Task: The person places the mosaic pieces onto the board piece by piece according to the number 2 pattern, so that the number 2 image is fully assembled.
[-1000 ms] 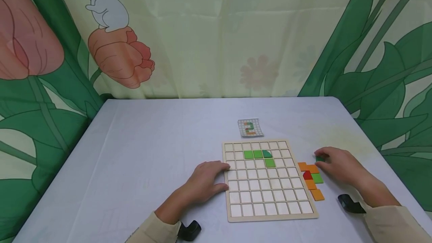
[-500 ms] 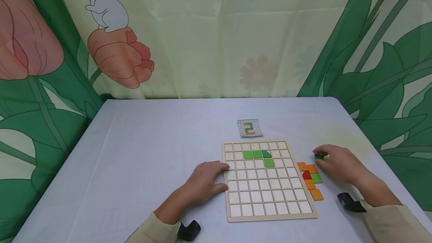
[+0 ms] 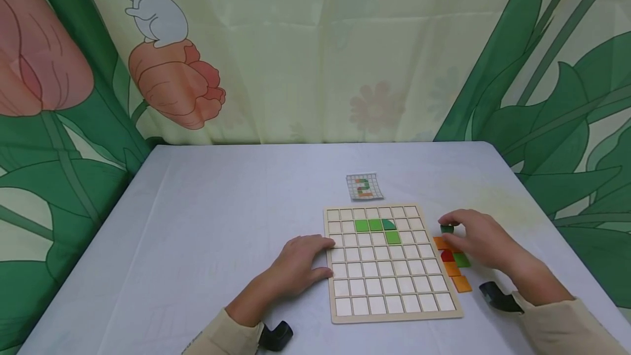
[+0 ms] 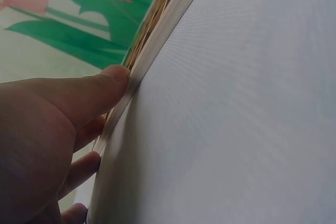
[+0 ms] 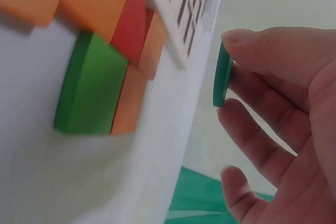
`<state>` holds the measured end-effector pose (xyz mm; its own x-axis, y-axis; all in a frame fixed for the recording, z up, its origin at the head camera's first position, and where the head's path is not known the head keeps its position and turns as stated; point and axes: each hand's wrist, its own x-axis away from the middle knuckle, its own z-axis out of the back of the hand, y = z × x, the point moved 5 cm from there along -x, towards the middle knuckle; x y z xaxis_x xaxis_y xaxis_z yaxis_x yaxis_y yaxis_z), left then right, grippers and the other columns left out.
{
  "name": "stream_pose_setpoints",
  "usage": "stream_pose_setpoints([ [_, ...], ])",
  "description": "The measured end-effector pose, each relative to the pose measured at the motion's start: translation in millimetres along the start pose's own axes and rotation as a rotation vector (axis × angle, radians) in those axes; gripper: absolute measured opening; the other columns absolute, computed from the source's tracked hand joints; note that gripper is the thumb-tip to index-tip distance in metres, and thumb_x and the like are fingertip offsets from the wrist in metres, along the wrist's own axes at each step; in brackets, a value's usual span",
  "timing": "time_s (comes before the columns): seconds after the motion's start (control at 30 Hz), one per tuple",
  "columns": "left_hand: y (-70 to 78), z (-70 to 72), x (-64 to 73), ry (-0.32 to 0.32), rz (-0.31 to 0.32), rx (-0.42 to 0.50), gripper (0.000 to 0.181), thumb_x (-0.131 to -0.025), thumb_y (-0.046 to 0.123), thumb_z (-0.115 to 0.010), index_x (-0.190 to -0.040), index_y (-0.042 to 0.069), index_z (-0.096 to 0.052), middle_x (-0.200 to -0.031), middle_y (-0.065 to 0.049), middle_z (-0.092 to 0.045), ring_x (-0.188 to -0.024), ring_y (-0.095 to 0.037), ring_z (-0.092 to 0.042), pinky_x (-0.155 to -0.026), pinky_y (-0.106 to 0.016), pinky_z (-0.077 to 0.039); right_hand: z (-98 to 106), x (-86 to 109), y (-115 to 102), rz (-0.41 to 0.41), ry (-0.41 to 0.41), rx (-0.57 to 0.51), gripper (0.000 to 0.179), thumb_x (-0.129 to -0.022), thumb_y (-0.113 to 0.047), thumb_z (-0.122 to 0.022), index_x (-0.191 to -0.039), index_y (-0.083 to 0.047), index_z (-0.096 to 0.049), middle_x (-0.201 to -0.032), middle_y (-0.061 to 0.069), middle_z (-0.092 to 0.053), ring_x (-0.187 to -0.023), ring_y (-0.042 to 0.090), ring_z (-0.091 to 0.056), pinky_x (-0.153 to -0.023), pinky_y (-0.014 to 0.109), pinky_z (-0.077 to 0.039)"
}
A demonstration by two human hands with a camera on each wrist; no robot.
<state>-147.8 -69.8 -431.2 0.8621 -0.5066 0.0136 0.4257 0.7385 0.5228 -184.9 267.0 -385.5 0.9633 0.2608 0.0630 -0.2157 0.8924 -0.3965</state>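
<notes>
A wooden grid board (image 3: pixel 397 319) lies on the white table, with light green square tiles (image 3: pixel 393 238) and a dark green rounded-corner tile (image 3: pixel 388 224) in its upper cells. My left hand (image 3: pixel 300 265) rests at the board's left edge; thumb and fingertips touch its side in the left wrist view. Between thumb and fingers, my right hand (image 3: pixel 485 239) pinches another dark green tile (image 5: pixel 222 77), held up just off the board's right edge. Below that hand sit loose orange tiles (image 3: pixel 462 284), a red tile (image 3: pixel 446 256) and a light green tile (image 3: pixel 461 259).
Behind the board lies a small pattern card (image 3: pixel 365 187) printed with a coloured grid figure. A printed curtain (image 3: pixel 296 70) hangs beyond the table's (image 3: pixel 222 190) back edge. Black cameras (image 3: pixel 499 296) are strapped to both wrists.
My right hand has moved left toward the board, carrying the dark green tile from beyond the loose pieces. The left hand stays in place.
</notes>
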Motion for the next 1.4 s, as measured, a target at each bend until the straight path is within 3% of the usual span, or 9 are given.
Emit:
stream_pose_setpoints([
  [0.67, -1.5, 1.2, -0.4, -0.001, 0.001, 0.008, 0.053, -0.091, 0.029, -0.075, -0.138, 0.014, -0.057, -0.137, -0.001, -0.059, -0.134, -0.022, -0.048, -0.112, -0.05, -0.033, -16, -7.8, -51, 0.11, -0.036, -0.041, 0.026, -0.087, -0.015, -0.078, -0.11, -0.006, -0.069, -0.104, 0.005, -0.067, -0.096, 0.028, -0.06, -0.084, 0.051, -0.053],
  [0.97, -1.3, 0.3, 0.1, -0.01, 0.0, 0.014, 0.053, -0.091, 0.03, -0.075, -0.139, 0.014, -0.057, -0.137, -0.001, -0.058, -0.134, -0.022, -0.047, -0.112, -0.05, -0.033, -25, -7.8, -61, 0.15, -0.08, -0.055, 0.025, -0.086, -0.017, -0.079, -0.108, -0.009, -0.069, -0.098, -0.002, -0.066, -0.091, 0.021, -0.06, -0.079, 0.044, -0.052],
  [1.4, -0.5, 0.7, -0.9, 0.0, -0.002, 0.013, 0.052, -0.091, 0.028, -0.076, -0.138, 0.013, -0.058, -0.136, -0.001, -0.06, -0.133, -0.022, -0.049, -0.111, -0.05, -0.034, -35, -9.1, -68, 0.232, -0.069, -0.075, 0.018, -0.086, -0.011, -0.076, -0.102, -0.011, -0.069, -0.094, -0.008, -0.066, -0.088, 0.013, -0.061, -0.08, 0.04, -0.053],
])
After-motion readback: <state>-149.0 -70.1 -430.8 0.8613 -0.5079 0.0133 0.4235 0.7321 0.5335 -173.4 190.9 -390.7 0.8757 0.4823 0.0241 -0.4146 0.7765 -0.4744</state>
